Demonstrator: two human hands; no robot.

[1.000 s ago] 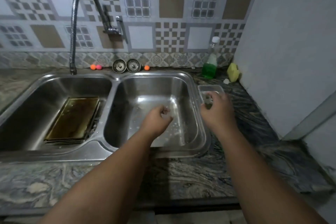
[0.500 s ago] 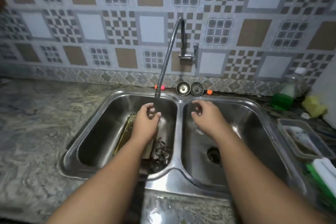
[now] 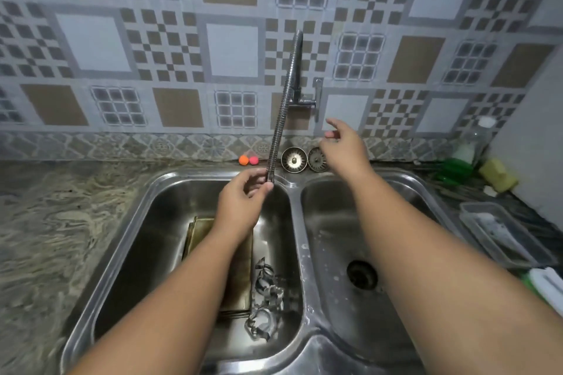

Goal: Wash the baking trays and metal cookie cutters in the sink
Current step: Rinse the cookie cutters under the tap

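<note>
1. Sink [image 3: 296, 222]: stainless steel, with two basins side by side. The ridge between them is wet and spotted.
2. Baking trays [image 3: 241, 278]: golden-brown and rectangular, stacked flat on the floor of the left basin [image 3: 170, 222]. Only part of the stack shows.
3. Cookie cutters [image 3: 264, 301]: thin silver metal outlines in a loose, tangled pile. They lie in the same basin, touching the trays' right edge, near the dividing wall.

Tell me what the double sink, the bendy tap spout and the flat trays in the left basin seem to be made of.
The double-basin sink looks like brushed stainless steel: dull grey sheen, soft reflections. The flexible tap spout looks like chromed metal, ribbed and shiny. The stacked flat baking trays are probably metal with a brownish-gold surface, stained or coated.
</note>
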